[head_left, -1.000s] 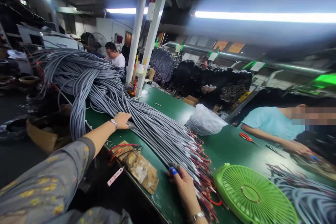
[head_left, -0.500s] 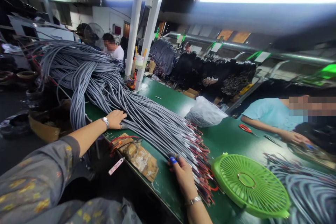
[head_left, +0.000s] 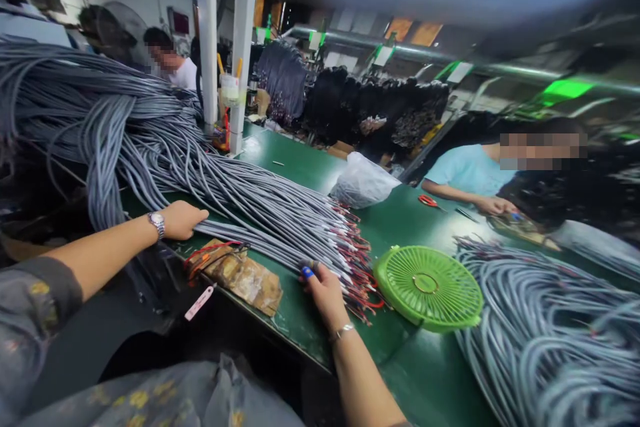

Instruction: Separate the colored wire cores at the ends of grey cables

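Note:
A thick bundle of grey cables (head_left: 235,193) lies across the green table (head_left: 425,373), its stripped ends with red and black wires (head_left: 357,260) pointing right. My left hand (head_left: 183,220), a watch on the wrist, is closed on the near edge of the bundle. My right hand (head_left: 325,290), thumb wrapped in blue tape, pinches grey cables close to their wire ends. A bracelet sits on that wrist.
A green fan grille (head_left: 430,287) lies right of the wire ends. A second grey cable heap (head_left: 545,327) fills the right. A brown taped packet (head_left: 240,273) sits at the table's near edge, a plastic bag (head_left: 363,180) behind. A co-worker in light blue (head_left: 470,170) works opposite; red scissors (head_left: 427,201) lie near.
The view has swung down and to the right, bringing the right cable heap into sight. Both hands keep their hold on the grey bundle.

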Action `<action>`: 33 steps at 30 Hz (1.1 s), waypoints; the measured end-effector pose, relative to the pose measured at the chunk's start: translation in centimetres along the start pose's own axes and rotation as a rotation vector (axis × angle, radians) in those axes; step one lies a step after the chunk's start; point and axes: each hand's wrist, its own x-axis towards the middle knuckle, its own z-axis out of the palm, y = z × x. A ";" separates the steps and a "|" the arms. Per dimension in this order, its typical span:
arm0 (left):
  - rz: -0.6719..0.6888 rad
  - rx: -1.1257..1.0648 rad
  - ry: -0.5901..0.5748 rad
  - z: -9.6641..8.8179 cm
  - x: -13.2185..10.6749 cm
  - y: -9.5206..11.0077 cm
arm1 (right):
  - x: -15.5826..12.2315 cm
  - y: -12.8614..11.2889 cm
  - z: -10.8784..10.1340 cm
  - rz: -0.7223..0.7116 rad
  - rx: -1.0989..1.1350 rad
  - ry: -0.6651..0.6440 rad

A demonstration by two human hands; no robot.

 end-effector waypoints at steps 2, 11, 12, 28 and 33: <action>-0.016 0.021 0.024 0.1 0.2 0.8 | 0.1 0.1 0.1 -0.004 -0.003 0.009; -0.145 0.016 0.101 -0.3 2.1 3.0 | -0.1 -0.2 0.3 0.037 0.007 0.004; -0.160 0.006 0.102 -0.4 2.3 3.2 | -0.2 -0.2 0.2 0.038 0.001 0.004; -0.492 -0.160 0.770 -15.9 -3.4 -2.9 | -0.2 1.3 0.2 -0.575 -0.294 -0.011; -0.051 -0.042 0.498 -12.4 -4.6 3.0 | -0.6 0.7 0.5 -0.550 -0.383 -0.189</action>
